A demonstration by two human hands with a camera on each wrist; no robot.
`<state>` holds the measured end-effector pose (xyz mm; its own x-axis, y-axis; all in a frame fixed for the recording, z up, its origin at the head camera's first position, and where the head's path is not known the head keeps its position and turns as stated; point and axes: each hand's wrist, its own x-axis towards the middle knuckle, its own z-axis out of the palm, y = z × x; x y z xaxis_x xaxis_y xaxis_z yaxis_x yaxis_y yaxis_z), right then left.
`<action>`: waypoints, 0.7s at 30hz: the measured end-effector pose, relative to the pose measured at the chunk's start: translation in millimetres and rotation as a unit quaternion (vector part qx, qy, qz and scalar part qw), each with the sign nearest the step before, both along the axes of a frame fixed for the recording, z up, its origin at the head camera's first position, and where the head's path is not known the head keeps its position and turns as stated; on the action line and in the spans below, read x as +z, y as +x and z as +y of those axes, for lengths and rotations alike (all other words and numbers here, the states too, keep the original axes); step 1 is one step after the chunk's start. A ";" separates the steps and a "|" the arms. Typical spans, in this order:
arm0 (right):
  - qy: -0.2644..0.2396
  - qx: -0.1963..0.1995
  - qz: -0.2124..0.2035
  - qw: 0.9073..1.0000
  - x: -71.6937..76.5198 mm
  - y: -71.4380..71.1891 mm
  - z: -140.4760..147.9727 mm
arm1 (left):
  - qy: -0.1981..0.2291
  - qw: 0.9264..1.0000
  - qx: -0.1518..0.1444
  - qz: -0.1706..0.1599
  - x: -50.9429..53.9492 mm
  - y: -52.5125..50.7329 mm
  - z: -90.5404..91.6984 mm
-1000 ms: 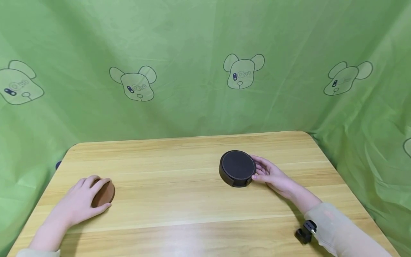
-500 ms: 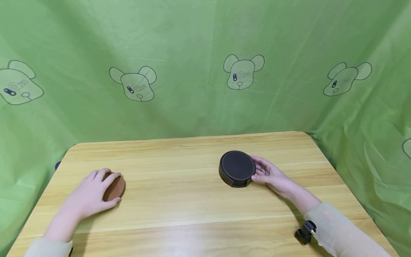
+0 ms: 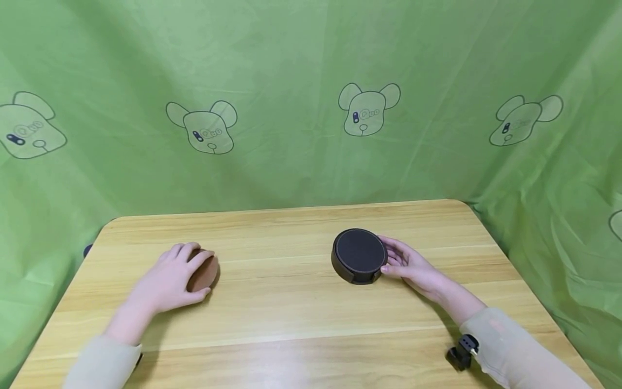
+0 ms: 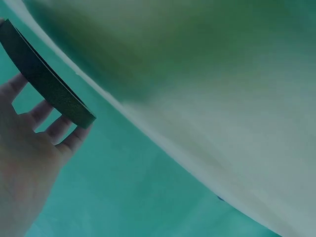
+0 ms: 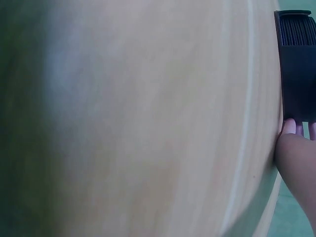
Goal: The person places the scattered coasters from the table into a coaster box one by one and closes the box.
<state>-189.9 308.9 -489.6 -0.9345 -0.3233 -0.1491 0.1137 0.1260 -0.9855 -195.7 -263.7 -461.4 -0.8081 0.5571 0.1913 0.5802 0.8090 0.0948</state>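
Note:
My left hand (image 3: 165, 281) grips a brown round disc (image 3: 203, 274), fingers over its far edge and thumb at its near edge. In the left wrist view the disc (image 4: 47, 81) shows its thick rim, tilted, with fingers along its underside. To the right, a dark round holder (image 3: 343, 270) stands on the table with a black stitched coaster (image 3: 360, 249) on top. My right hand (image 3: 420, 274) holds the holder's right side, thumb in front and fingers behind. Stacked thin edges (image 5: 297, 30) show through the holder's gap in the right wrist view.
The light wood table (image 3: 272, 324) ends in rounded far corners. A green curtain (image 3: 286, 135) printed with bear heads hangs behind and at both sides. A black camera mount (image 3: 462, 351) sits at my right sleeve.
My left hand has carried the brown disc rightward and slightly away from me, towards the holder. The right hand and the holder have stayed in place.

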 end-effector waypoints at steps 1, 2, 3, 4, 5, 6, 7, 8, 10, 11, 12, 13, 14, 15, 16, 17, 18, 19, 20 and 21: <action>0.001 -0.001 -0.001 1.000 -0.2 0.2 0.0 | 0.001 1.000 -0.006 0.003 0.2 -1.8 3.8; 0.001 -0.002 -0.001 1.000 -0.3 0.4 0.0 | 0.001 1.000 -0.010 0.004 0.4 -3.6 7.6; 0.000 -0.003 -0.002 1.000 -0.1 0.7 -0.2 | 0.001 1.000 -0.014 0.006 0.7 -5.3 11.3; -0.001 -0.003 -0.001 1.000 0.2 0.9 -0.4 | 0.001 1.000 -0.019 0.008 0.9 -7.2 15.0; -0.001 -0.002 0.000 1.000 0.4 1.2 -0.6 | 0.002 1.000 -0.022 0.008 1.0 -9.3 18.4; -0.003 -0.002 0.000 1.000 0.7 1.4 -0.8 | 0.002 1.000 -0.026 0.008 1.7 -11.1 22.0; -0.003 -0.001 0.001 1.000 1.4 1.8 -1.3 | 0.001 1.000 -0.028 0.008 2.1 -12.8 25.3; -0.005 0.000 0.001 1.000 2.0 2.1 -1.6 | -0.001 1.000 -0.030 0.006 2.6 -14.6 28.8; -0.007 0.004 0.003 1.000 3.3 2.6 -2.1 | -0.002 0.999 -0.035 0.002 4.2 -17.8 35.9; -0.008 0.004 0.002 1.000 3.9 2.9 -2.4 | -0.003 0.999 -0.035 -0.002 5.0 -19.4 39.5; -0.008 0.004 0.002 1.000 4.4 3.0 -2.6 | -0.005 0.999 -0.036 -0.003 6.0 -20.8 43.4; -0.008 0.004 0.002 1.000 4.9 3.1 -2.8 | -0.005 0.999 -0.037 -0.005 6.9 -22.4 47.4; -0.008 0.004 0.002 1.000 5.2 3.2 -2.9 | -0.005 0.999 -0.039 -0.007 8.0 -23.6 51.5; -0.008 0.004 0.003 1.000 5.3 3.2 -2.9 | -0.006 0.999 -0.041 -0.009 8.9 -24.9 55.6; -0.008 0.004 0.003 1.000 5.4 3.2 -2.8 | -0.005 0.999 -0.044 -0.009 9.8 -26.2 59.7; -0.008 0.004 0.003 1.000 5.5 3.3 -2.8 | -0.005 0.999 -0.047 -0.011 10.6 -27.3 64.0; -0.007 0.004 0.003 1.000 5.4 3.4 -2.7 | -0.005 0.999 -0.050 -0.014 11.2 -28.4 68.4; -0.007 0.004 0.003 1.000 5.4 3.5 -2.6 | -0.005 0.998 -0.053 -0.017 11.4 -29.8 72.5; -0.008 0.004 0.002 1.000 5.3 3.6 -2.6 | -0.006 0.998 -0.056 -0.019 11.4 -31.0 76.7; -0.008 0.004 0.003 1.000 5.1 3.7 -2.5 | -0.007 0.998 -0.058 -0.020 11.1 -32.3 80.7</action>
